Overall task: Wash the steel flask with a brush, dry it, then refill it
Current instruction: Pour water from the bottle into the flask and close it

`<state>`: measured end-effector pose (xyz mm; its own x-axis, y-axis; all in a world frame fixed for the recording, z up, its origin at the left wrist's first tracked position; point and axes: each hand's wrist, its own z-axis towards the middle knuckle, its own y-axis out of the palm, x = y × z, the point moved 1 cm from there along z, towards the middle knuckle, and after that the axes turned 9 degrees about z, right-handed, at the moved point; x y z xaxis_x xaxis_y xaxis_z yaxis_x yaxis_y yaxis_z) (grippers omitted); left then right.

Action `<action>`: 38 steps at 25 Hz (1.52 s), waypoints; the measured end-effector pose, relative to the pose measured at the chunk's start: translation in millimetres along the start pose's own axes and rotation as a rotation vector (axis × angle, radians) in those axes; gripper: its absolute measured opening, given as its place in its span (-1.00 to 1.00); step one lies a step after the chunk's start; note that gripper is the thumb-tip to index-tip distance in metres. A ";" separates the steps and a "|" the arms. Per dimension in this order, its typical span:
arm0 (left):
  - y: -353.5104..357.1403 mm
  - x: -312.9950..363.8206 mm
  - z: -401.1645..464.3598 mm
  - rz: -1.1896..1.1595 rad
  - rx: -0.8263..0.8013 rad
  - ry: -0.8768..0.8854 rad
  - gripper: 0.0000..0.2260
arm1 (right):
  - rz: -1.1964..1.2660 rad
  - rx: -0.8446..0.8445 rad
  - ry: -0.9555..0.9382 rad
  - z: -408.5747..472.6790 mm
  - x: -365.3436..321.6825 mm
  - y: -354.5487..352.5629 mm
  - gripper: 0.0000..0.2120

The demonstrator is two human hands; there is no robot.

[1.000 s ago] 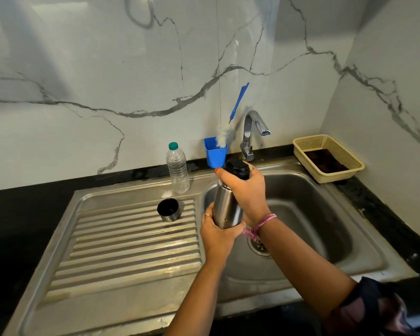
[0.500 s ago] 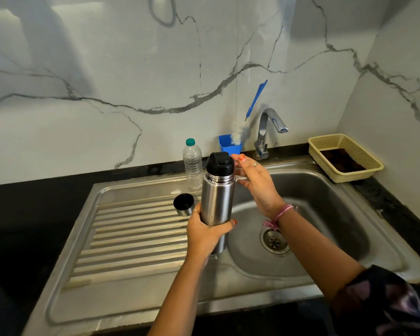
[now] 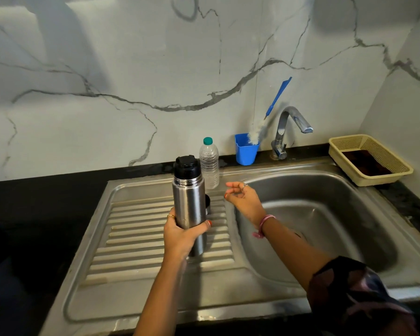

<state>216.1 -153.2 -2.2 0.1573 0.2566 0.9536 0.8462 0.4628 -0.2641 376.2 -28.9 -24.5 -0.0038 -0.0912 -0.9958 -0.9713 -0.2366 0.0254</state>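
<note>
Steel flask (image 3: 189,204): moved from over the sink basin (image 3: 325,214) to above the ribbed draining board (image 3: 136,238), upright, black stopper still fitted; washing not yet begun, by judgement. Left hand (image 3: 180,235): fingers wrapped round the flask's lower body. Right hand (image 3: 243,198): has let go of the stopper, now beside the flask, fingers loosely spread, holding nothing. Behind the flask: small cup (image 3: 207,206), plastic bottle (image 3: 209,163). Farther, right of the flask: brush (image 3: 257,135) in blue holder (image 3: 246,152).
</note>
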 end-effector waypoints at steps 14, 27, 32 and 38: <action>-22.7 -12.9 42.6 0.005 0.005 -0.056 -0.32 | -0.514 -0.188 0.093 41.6 49.4 58.1 0.06; -9.3 -14.9 33.6 0.011 -0.007 -0.070 -0.33 | -0.429 -0.140 0.062 26.5 29.4 -2.5 -0.41; 9.2 -7.5 18.9 0.003 -0.020 -0.053 -0.33 | -0.505 -0.201 0.023 3.0 -35.1 -58.9 -0.60; 36.5 2.9 -3.1 0.005 -0.057 -0.021 -0.31 | -0.586 -0.150 -0.028 -21.4 -91.7 -103.7 -0.46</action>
<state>249.0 -138.1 -8.6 0.1516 0.2768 0.9489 0.8733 0.4122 -0.2597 482.4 -16.7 66.1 0.5139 0.1202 -0.8494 -0.7693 -0.3736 -0.5183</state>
